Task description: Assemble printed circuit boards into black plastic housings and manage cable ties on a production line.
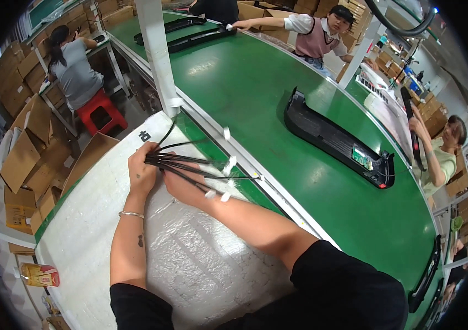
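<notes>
White worktop [80,242] below, left hand [142,166] closed around black cables [181,160], right hand [181,187] beneath, its grip unclear.

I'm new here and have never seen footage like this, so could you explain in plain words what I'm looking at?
There is no machine doing the work: these are a person's own bare hands. The one picture comes from a wide camera worn on their head, looking down, which is why straight edges bend near the rim.

The left hand grips a bundle of black cables with white ends. The right hand is at the bundle too, partly hidden behind it. Below them is a white worktable.

Beyond it runs a long green surface. A curved black shell lies on it, with a green circuit board inside. Other people work around it.
</notes>
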Tool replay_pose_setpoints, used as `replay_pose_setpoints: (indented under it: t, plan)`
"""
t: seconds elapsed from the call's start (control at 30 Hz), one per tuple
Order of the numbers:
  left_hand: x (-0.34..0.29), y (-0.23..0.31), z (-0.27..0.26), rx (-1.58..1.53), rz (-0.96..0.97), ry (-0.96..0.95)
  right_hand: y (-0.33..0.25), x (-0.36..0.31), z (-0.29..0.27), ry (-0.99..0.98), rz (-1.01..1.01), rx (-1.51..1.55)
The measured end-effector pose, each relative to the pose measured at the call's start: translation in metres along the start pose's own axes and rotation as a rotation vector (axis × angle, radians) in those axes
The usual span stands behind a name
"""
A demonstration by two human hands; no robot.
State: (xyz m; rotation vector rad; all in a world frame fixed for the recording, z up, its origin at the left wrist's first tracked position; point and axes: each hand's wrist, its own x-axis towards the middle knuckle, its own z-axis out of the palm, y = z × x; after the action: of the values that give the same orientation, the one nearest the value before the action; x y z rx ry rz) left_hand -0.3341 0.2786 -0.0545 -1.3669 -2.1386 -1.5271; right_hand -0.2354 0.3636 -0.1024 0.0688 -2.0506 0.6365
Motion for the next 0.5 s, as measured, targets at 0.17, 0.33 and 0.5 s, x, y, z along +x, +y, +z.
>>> replay_pose_setpoints:
  t: [0.17, 0.33, 0.5]
  plan:
    - [0.012, -0.009, -0.029, -1.546, -0.664, 0.248, -0.028, 0.022, -0.018, -0.341, 0.277, -0.198]
    - [0.027, 0.003, -0.035, -0.373, -0.169, 0.42, -0.016, 0.013, -0.02, -0.198, 0.144, -0.126]
    - [0.013, 0.016, -0.048, -0.845, -0.42, 0.297, -0.024, 0.023, -0.013, -0.482, 0.355, -0.28]
